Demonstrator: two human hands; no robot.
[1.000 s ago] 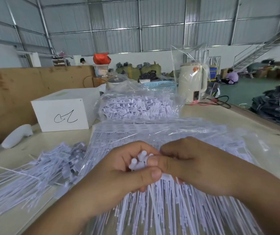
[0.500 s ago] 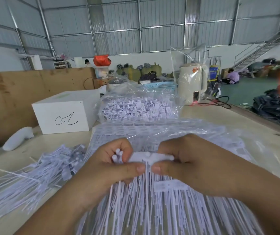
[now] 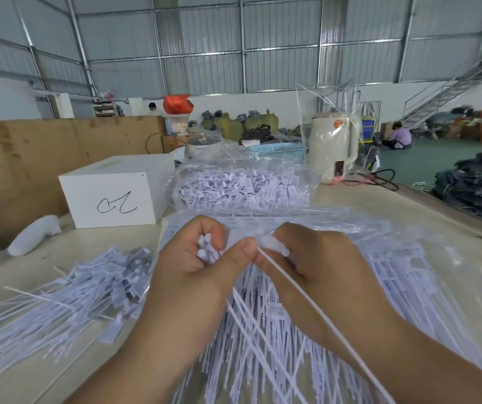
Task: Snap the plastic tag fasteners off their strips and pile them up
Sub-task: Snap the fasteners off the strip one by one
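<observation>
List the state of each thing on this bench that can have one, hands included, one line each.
left hand: curled round a bunch of snapped-off fasteners
right hand: pinching a strip, thin stem trailing down
loose pile: heaped on the table, left
far bag: open, full of fasteners
white box: closed
kettle: wrapped in clear plastic

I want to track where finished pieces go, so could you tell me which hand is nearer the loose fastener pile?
Left. The left hand is beside the loose fastener pile; the right hand is farther right.
</observation>
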